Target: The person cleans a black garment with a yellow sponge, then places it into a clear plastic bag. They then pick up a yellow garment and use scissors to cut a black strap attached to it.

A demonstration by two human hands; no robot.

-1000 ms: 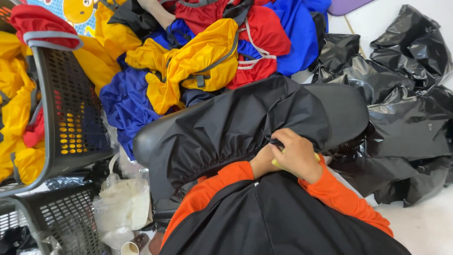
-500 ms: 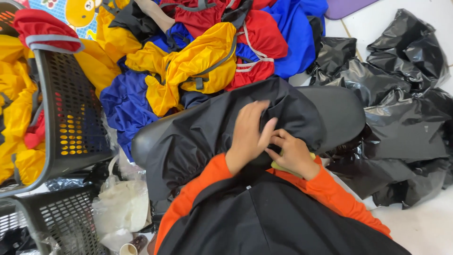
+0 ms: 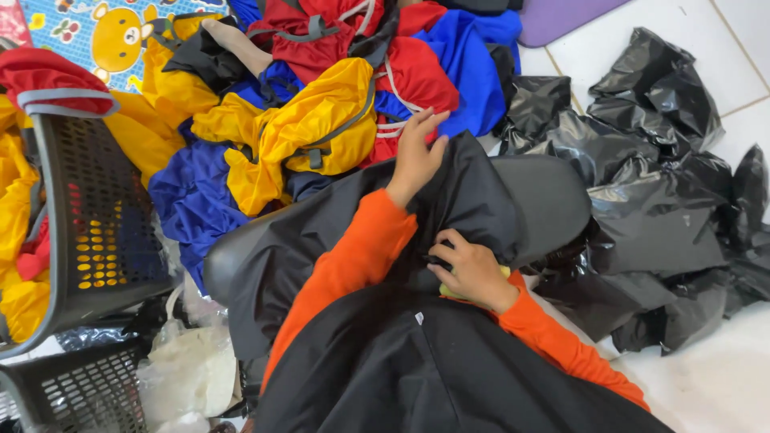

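White floor tiles (image 3: 722,385) carry the heap: nearest, the black garment (image 3: 337,232) lies lengthwise from eight to two o'clock, right hand (image 3: 473,274) pinching its fold at centre, left hand (image 3: 417,152) spread open on its twelve-o'clock edge, crumpled black bags (image 3: 642,184) at three o'clock, a cartoon-bear mat (image 3: 112,36) farthest at eleven.

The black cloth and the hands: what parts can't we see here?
- Head view: right hand fingertips are tucked into a fold of the black cloth; its grip is unclear.
- A yellow-green thing shows only as a sliver under that hand.
- The grey basket is cut off by the left edge.
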